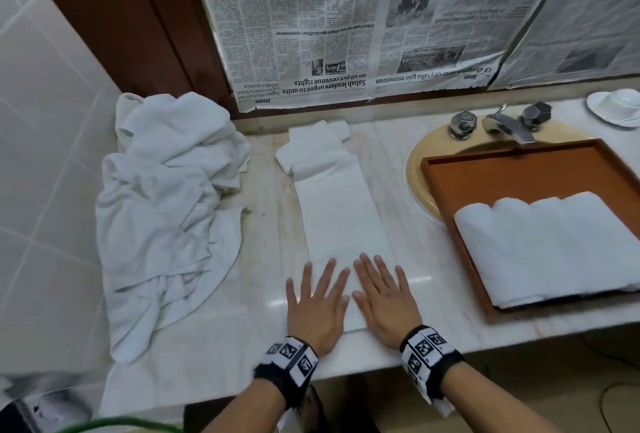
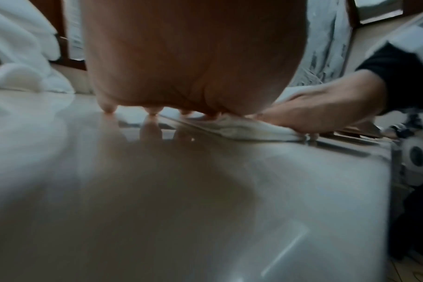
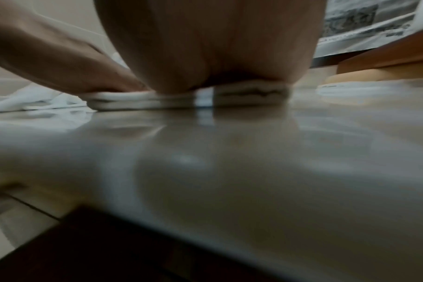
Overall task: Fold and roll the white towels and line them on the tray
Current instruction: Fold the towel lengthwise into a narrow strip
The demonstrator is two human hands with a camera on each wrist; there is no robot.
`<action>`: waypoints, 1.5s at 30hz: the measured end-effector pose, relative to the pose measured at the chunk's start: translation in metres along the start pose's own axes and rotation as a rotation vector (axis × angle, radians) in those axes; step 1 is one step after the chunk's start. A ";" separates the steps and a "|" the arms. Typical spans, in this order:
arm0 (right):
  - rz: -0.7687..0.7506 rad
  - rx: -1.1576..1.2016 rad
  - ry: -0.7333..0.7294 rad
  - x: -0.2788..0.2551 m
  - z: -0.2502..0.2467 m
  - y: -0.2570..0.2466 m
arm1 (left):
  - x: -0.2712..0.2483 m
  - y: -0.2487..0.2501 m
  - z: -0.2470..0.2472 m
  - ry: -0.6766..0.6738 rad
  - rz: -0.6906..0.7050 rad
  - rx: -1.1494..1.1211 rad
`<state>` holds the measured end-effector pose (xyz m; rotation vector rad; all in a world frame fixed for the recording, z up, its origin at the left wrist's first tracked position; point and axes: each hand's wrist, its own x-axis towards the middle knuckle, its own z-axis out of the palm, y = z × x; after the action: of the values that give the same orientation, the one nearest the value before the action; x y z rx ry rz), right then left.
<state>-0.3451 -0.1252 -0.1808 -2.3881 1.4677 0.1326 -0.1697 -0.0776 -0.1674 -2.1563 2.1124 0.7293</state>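
Observation:
A white towel (image 1: 341, 214) folded into a long narrow strip lies on the marble counter (image 1: 214, 339), running away from me, with a loose flap at its far end. My left hand (image 1: 317, 297) and right hand (image 1: 381, 294) lie flat side by side, fingers straight and spread, pressing on the strip's near end. The wrist views show the layered towel edge (image 3: 242, 95) under the palms (image 2: 193, 57). At the right, a brown wooden tray (image 1: 540, 169) holds several rolled white towels (image 1: 554, 245) lined along its near part.
A crumpled heap of white towels (image 1: 166, 197) lies on the counter's left, draping over the front edge. The tray sits over a beige sink (image 1: 415, 169) with a metal tap (image 1: 505, 124). A white dish (image 1: 616, 107) stands far right. Newspaper (image 1: 346, 24) covers the wall behind.

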 end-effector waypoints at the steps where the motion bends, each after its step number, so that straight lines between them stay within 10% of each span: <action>1: 0.005 -0.001 -0.003 -0.002 0.000 0.003 | -0.002 -0.004 0.000 0.011 -0.025 0.014; 8: 0.120 0.102 0.114 -0.038 -0.014 0.016 | -0.027 -0.029 -0.007 0.035 -0.125 -0.054; 16: -0.130 0.057 0.188 -0.054 -0.013 0.021 | -0.025 -0.006 0.004 0.168 0.273 -0.174; 35: -0.155 0.092 -0.053 -0.019 -0.047 0.021 | -0.027 0.044 0.005 0.215 -0.127 0.113; 45: -0.027 0.410 -0.066 -0.011 -0.054 0.039 | -0.023 -0.003 -0.010 0.260 -0.080 -0.420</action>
<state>-0.3898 -0.1504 -0.1362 -2.0502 1.2873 -0.0881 -0.1634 -0.0596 -0.1511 -2.6639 2.1246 1.0120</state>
